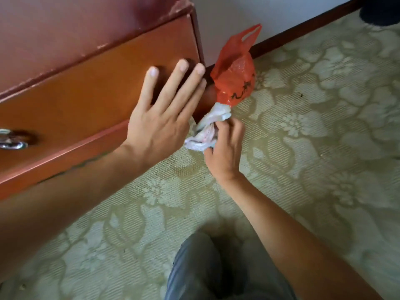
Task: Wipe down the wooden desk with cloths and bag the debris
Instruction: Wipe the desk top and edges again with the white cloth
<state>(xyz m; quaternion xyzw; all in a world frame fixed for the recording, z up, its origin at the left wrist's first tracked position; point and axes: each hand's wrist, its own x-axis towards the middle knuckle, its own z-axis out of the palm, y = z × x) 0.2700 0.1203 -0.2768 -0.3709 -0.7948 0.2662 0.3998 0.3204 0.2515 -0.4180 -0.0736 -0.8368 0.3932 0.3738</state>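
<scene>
The wooden desk (91,87) fills the upper left, its orange-brown drawer front facing me. My left hand (160,113) lies flat with straight, spread fingers against the drawer front near its right end. My right hand (225,146) grips a crumpled white cloth (205,131) low at the desk's right corner, just above the carpet. A red plastic bag (236,76) with black print stands on the floor beside that corner, its handles up, touching the cloth's upper edge.
A metal drawer handle (13,144) shows at the far left. Patterned green carpet (313,137) covers the floor. A dark skirting board (303,27) runs along the white wall. My knee in grey trousers (207,267) is at the bottom centre.
</scene>
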